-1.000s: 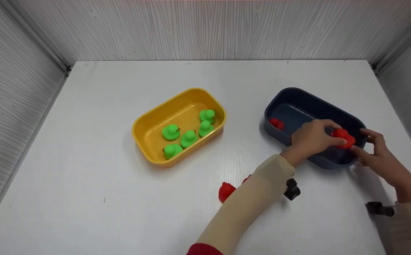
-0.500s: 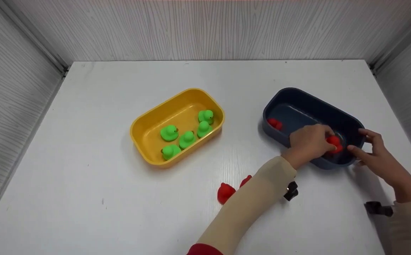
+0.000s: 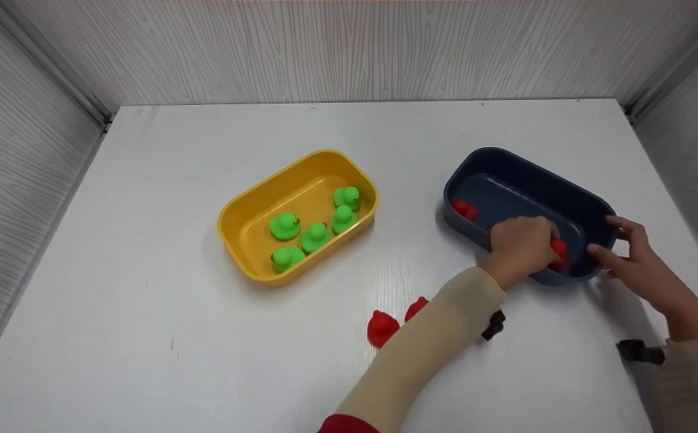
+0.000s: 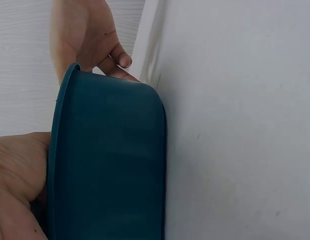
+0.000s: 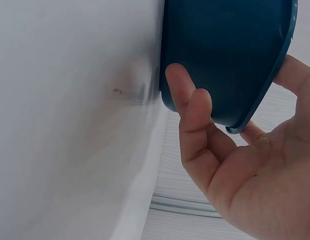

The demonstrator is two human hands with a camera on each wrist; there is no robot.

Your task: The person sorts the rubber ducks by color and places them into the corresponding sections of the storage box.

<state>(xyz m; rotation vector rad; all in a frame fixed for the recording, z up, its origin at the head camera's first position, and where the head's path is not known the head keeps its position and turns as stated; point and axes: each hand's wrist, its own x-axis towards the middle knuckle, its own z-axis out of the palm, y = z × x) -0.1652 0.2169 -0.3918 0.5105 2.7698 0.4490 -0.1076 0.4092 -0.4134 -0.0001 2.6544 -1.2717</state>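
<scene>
Now, duck in hand: the small red rubber duck (image 3: 558, 251) is sitting low inside the dark blue oval plastic tub (image 3: 589, 210), at its near end, towards the right edge of the counter (image 3: 144, 337).
Left hand: the left hand (image 3: 522, 243) is reaching over the tub's near wall, its fingers curling round the duck and holding it close to the tub floor; whether the duck is touching that floor I cannot tell.
Right hand: the right hand (image 3: 637, 264) is lying open, thumb and fingers spread against the outside of the tub's near right end, bracing it.
Tub axis: running from the far left to the near right.
Nearer hand: the left one, already on the duck.
Others: a second red duck (image 3: 465, 208) is resting at the tub's far left end; two loose red ducks (image 3: 383, 328) are waiting near the front edge, beside the left sleeve (image 3: 421, 355).
</scene>
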